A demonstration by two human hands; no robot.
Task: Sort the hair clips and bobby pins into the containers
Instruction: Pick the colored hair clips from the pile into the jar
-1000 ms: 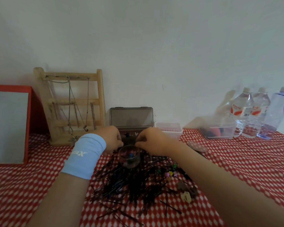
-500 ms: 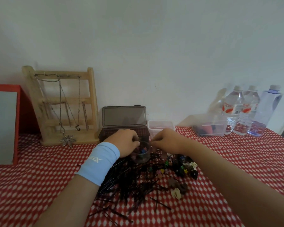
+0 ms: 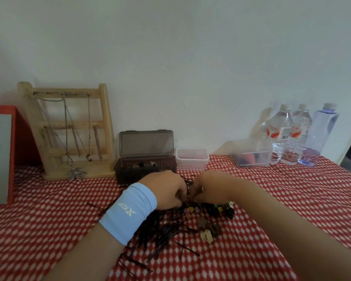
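Fingers [image 3: 178, 187] of the left hand [image 3: 164, 189] and right hand [image 3: 211, 187] curl inward, their hold, if any, hidden, at the far edge of the heap of thin black metal bobby pins [image 3: 160, 232], small coloured plastic hair clips [image 3: 221, 210] beside it, near the open smoky-brown plastic box [image 3: 130, 173].

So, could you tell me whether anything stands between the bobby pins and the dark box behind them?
Nothing visible does. The dark box sits open right behind the bobby pins; only the left hand and right hand lie between.
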